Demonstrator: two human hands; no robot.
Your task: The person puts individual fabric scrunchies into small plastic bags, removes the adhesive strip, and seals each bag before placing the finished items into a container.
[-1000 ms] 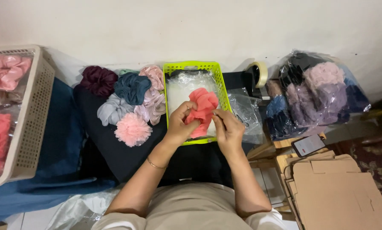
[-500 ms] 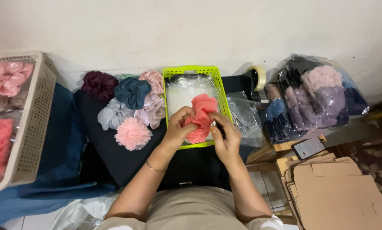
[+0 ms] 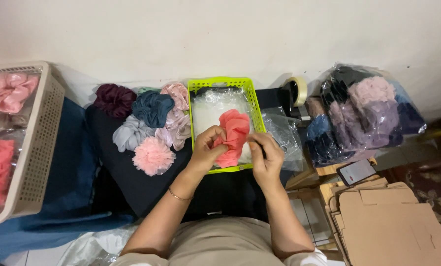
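Note:
Both my hands hold a coral-pink fabric scrunchie (image 3: pixel 234 134) above the near end of a lime-green plastic basket (image 3: pixel 220 83). My left hand (image 3: pixel 206 149) pinches its left side, and my right hand (image 3: pixel 266 156) grips its right edge. Clear plastic bags lie inside the basket. To the left, on dark cloth, sits a pile of scrunchies: a light pink one (image 3: pixel 153 155), a grey one (image 3: pixel 131 133), a teal one (image 3: pixel 152 107), a maroon one (image 3: pixel 114 98) and pale pink ones (image 3: pixel 177 118).
A beige basket (image 3: pixel 37 148) with bagged pink scrunchies stands at the left. At the right are a tape dispenser (image 3: pixel 294 92), a large clear bag of purple and blue scrunchies (image 3: pixel 363 113), a phone (image 3: pixel 356 171) and flat cardboard boxes (image 3: pixel 388 221).
My hands have drawn the coral scrunchie slightly nearer and turned it between the fingers. Nothing else on the surface has moved.

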